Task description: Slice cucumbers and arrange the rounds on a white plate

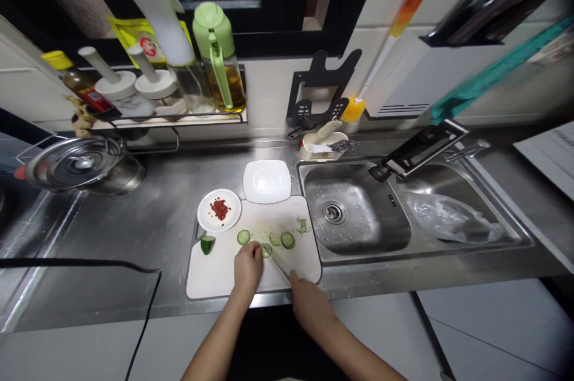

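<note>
On the left of the shiny steel table (pixel 161 213), a dark-green, blunt cucumber stub (pixel 207 244) is lying on the pale, round-cornered cutting board (pixel 210 276), just in front of a small round white plate (pixel 202 218) that is carrying chopped dark-red bits (pixel 219 209). A thin, pale-green cucumber round (pixel 243 237) is lying to the right of these. Next, the left hand (pixel 248 268) is bunching its fingers together beside a second thin, green-edged slice (pixel 266 250), in the middle of the board; I cannot tell whether they are pinching it. Curling the tips back behind the knuckles would be keeping them safer. Behind the board, a white, rounded rectangular plate (pixel 267 180) is standing. A slim, light-coloured knife (pixel 281 269) is pointing at the second slice, its handle hidden in the right hand (pixel 309 303), whose fingers are wrapping around it. Short, even strokes, with the slice lying flat, would probably be giving the neatest pieces. Farther right, two more green-rimmed slices (pixel 287 240) and some thin green shreds (pixel 303 225) are resting apart from the blade.
</note>
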The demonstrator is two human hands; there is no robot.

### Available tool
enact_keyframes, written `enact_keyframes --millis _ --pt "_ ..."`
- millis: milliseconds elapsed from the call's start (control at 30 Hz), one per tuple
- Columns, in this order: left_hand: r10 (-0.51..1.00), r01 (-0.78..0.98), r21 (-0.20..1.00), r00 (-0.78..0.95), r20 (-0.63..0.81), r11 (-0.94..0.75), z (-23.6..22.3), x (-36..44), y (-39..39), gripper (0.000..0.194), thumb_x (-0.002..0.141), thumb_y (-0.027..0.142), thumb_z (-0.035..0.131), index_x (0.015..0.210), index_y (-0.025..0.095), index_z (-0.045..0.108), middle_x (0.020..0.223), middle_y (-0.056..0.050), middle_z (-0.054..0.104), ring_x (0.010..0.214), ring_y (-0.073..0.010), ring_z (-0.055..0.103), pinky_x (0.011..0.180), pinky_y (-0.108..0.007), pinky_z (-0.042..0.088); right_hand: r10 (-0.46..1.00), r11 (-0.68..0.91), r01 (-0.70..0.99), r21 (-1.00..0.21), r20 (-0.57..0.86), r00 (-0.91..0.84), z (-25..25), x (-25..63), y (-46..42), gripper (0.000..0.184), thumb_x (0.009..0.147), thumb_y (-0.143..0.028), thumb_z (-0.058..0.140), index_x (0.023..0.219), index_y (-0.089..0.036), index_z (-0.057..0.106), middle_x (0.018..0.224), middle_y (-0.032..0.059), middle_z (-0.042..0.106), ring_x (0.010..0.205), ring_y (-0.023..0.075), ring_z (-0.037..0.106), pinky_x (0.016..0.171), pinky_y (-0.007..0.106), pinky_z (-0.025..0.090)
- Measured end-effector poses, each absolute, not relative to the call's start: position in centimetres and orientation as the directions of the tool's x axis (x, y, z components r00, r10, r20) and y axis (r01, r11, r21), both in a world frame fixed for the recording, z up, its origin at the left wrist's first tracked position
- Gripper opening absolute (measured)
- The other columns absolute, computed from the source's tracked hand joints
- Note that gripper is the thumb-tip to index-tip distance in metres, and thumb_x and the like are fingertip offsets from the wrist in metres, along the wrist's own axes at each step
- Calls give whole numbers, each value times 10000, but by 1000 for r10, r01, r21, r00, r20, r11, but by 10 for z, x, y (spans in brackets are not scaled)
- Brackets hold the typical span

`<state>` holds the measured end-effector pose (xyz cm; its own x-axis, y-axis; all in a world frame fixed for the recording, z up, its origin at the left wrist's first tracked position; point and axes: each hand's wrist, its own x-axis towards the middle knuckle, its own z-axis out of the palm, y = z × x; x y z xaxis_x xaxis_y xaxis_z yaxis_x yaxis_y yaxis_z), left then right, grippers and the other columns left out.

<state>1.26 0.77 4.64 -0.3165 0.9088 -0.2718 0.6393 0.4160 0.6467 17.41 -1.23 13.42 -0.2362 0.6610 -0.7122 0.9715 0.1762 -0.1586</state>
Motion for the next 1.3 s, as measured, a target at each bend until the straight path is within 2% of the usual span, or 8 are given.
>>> enact_keyframes --millis 233,667,800,1100,1300 --pt "920 638 667 -319 -227 386 42 13 6 208 824 220 462 846 187 666 815 -55 691 784 -172 618 747 -265 432 674 212 968 -137 -697 -246 123 175 -17 533 854 10 275 1364 -96 392 1027 176 663 971 231 640 769 287 482" --pt "917 624 675 -317 -242 394 41 13 7 196 824 218 464 824 190 658 802 -51 683 781 -173 614 747 -267 431 658 165 973 -163 -716 -232 129 169 -12 505 863 8 247 1307 -104 459 1050 179 664 977 229 645 789 293 486" --pt "911 636 654 -324 -257 410 42 13 8 199 819 197 461 826 191 660 807 -51 684 795 -174 615 760 -270 430 636 165 971 -173 -734 -239 133 166 -9 550 840 35 228 1344 -70 421 1063 197 659 993 248 639 801 318 487" --pt "906 623 660 -331 -264 419 43 14 9 196 823 209 461 814 183 655 791 -54 676 775 -173 608 746 -268 424 627 195 963 -186 -731 -268 130 172 -17 564 820 43 256 1358 -41 404 1083 201 656 1025 241 620 846 294 456" --pt "902 608 671 -344 -260 425 44 16 9 161 800 213 473 767 187 629 751 -39 651 755 -168 595 733 -266 418 608 151 969 -195 -755 -247 131 189 -22 570 824 22 303 1379 -86 382 1106 189 647 1032 242 615 826 302 456"
